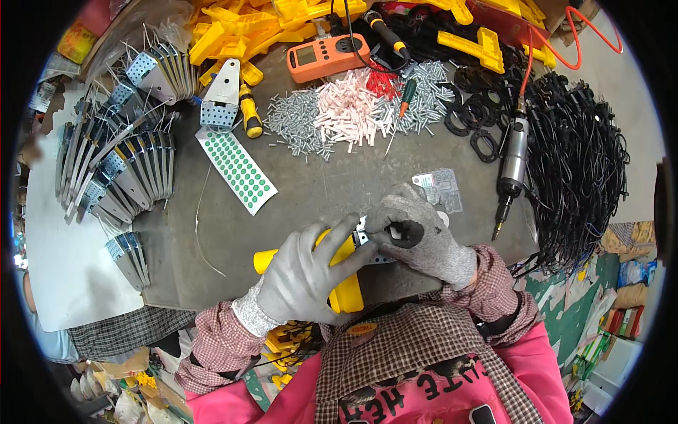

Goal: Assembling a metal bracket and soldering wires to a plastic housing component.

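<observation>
My left hand (296,267), in a grey glove, is wrapped over a yellow plastic housing (346,294) low at the table's near edge. A shiny perforated metal plate (382,259) shows at the right end of the housing, partly covered by both hands. My right hand (427,237), also gloved, is closed with its fingers curled against the plate. A dark patch with a small pale spot shows among those fingers; what they hold I cannot make out. Just beyond the right hand lies a clear plastic packet (446,189).
At left stand several metal blade assemblies (116,166) beside a sheet of green stickers (239,169). Screws (293,124), pale plugs (346,106), an orange meter (328,58) and yellow housings (240,28) lie at the back. An air screwdriver (514,155) and black cables (575,162) are at right.
</observation>
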Tool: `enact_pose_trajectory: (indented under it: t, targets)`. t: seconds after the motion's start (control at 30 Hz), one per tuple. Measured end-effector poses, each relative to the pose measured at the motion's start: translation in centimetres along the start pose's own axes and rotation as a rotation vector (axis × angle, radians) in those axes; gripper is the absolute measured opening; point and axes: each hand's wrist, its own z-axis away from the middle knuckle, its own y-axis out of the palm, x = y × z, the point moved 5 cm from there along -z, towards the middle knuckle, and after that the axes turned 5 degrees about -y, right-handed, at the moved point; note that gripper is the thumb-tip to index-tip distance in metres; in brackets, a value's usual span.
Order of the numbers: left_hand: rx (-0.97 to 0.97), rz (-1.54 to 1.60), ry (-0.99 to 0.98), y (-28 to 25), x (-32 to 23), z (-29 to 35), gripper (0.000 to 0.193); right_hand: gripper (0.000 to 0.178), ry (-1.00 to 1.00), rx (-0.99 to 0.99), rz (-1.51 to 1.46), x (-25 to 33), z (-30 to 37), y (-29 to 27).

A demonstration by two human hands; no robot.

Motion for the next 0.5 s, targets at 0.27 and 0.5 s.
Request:
enact_pose_trajectory:
  t: [0.27, 0.5]
  targets:
    - [-0.021, 0.202, -0.007, 1.1, 0.8, 0.3, 0.087, 0.031, -0.159, 0.000, 0.251, 1.0, 0.2, 0.8]
    - [-0.099, 0.166, -0.009, 1.9, 0.2, 0.6, 0.088, 0.046, -0.080, -0.093, 0.170, 1.7, 1.6, 2.0]
